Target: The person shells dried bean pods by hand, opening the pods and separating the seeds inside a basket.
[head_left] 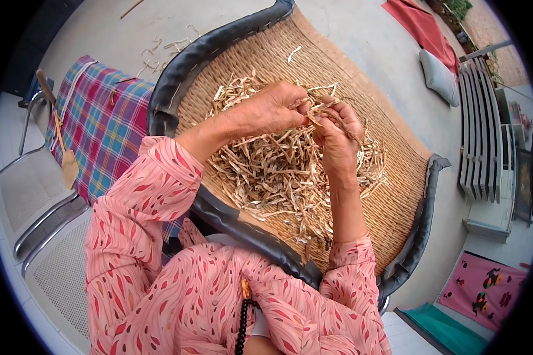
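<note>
My left hand [277, 107] and right hand [340, 137] both pinch at least one dry strip [320, 110] over one heap of strips [272, 168], uncountably many, on one woven tray [397, 160]. Beyond are two metal seats [68, 281] and one grey cushion [439, 78].

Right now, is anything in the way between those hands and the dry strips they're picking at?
Nothing that I can see. The left hand and right hand meet at the dry strips, with fingers right up against them. The big pile lies below, on the woven tray, not between them.
</note>
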`<state>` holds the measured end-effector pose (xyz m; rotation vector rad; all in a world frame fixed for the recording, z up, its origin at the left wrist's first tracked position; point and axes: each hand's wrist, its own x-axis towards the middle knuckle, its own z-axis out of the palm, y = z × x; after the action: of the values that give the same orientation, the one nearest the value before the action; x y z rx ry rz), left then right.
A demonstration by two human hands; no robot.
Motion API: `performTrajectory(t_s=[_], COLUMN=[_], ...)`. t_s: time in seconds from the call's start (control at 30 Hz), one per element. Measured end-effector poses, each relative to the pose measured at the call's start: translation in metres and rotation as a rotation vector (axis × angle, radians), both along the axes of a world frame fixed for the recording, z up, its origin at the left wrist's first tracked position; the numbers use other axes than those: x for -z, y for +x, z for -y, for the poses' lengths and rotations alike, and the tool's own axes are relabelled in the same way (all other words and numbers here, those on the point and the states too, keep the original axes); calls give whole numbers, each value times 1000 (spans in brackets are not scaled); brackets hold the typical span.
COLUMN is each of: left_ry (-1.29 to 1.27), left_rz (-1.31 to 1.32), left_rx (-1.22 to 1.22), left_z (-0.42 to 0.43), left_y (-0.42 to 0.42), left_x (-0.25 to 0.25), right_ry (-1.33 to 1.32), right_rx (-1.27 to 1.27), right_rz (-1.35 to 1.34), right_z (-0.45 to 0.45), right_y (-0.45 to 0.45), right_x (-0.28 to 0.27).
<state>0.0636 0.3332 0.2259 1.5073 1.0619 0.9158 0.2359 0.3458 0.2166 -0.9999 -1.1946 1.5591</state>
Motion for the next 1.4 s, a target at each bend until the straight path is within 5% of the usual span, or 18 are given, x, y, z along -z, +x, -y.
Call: performTrajectory(t_s=[0.1, 0.27, 0.43, 0.6, 0.7, 1.2, 1.4], left_ry=[-254, 52, -164, 117, 246, 305, 214], left_rz=[245, -73, 174, -104, -291, -278, -270], left_rx=[-82, -43, -229, -126, -101, -122, -82], left_z=[1, -3, -6, -6, 0, 1, 6], left_y=[-1, 1, -6, -3, 2, 4, 6], left_x=[-14, -1, -7, -6, -14, -2, -4], right_ry=[122, 344, 168, 6, 2, 48, 253], right_rx=[23, 18, -24, 45, 32, -15, -67], right_rz=[134, 262, 153, -15, 52, 91, 272], right_z=[1, 6, 3, 2, 3, 6, 9], right_y=[-2, -8, -4, -7, -5, -5, -6], right_x=[0, -1, 1, -3, -2, -6, 12])
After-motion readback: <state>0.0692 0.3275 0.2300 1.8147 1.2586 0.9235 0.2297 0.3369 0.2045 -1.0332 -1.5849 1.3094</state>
